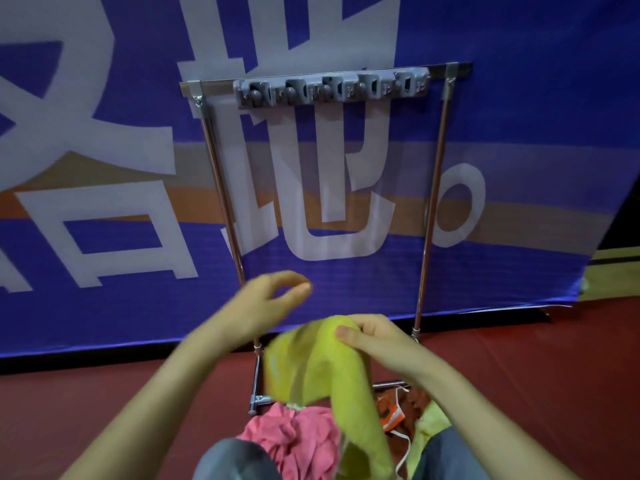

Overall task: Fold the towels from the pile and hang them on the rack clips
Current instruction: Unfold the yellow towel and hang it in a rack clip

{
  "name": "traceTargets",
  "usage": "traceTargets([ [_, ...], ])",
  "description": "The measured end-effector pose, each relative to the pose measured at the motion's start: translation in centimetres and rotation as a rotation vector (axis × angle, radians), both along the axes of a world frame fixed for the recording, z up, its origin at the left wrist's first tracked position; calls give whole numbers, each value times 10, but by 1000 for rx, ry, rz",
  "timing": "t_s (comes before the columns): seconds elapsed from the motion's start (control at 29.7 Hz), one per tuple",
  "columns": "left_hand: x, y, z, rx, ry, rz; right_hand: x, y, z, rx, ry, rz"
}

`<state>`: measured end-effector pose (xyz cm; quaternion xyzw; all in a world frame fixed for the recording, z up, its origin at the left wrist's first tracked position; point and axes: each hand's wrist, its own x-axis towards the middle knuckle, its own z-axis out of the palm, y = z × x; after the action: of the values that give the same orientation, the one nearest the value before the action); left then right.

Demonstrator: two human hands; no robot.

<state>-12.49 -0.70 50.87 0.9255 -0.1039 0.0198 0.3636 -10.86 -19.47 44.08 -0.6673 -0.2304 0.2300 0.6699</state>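
Note:
A yellow-green towel (325, 372) hangs from my right hand (374, 337), which pinches its top edge at the centre of the view. My left hand (270, 299) is raised just left of it, blurred, fingers curled with thumb and forefinger almost touching and nothing in them. Below lies the pile: a pink towel (294, 434), an orange towel (391, 414) and another yellow-green one (429, 431). The metal rack (433, 188) stands behind, its grey clip bar (332, 88) across the top with nothing hanging on it.
A large blue banner (104, 133) with white characters stands right behind the rack. The floor (536, 358) is dark red. My knees in grey trousers (235, 459) flank the pile at the bottom edge.

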Motion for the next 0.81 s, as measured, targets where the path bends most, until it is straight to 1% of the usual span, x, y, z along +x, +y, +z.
traceTargets([
  [0.03,-4,-15,-4,-126,38,-103,0,2,5,-1,-17,26],
  [0.1,-7,-35,-14,-263,23,-192,1,2,13,16,-8,47],
  [0.2,-8,-46,-25,-418,-32,-144,-2,-6,24,63,11,70],
  [0.3,-11,-54,-28,-515,-26,-106,-5,-15,32,68,-4,118],
  [0.37,-12,-56,-29,-544,-11,-109,-6,-17,33,61,0,138],
  [0.57,-14,-47,-21,-538,44,-174,-9,-20,29,31,45,169],
  [0.67,-17,-37,-15,-515,47,-172,-9,-28,20,-59,85,201],
  [0.81,-18,-15,-4,-585,58,-83,-6,-48,1,-222,132,209],
])
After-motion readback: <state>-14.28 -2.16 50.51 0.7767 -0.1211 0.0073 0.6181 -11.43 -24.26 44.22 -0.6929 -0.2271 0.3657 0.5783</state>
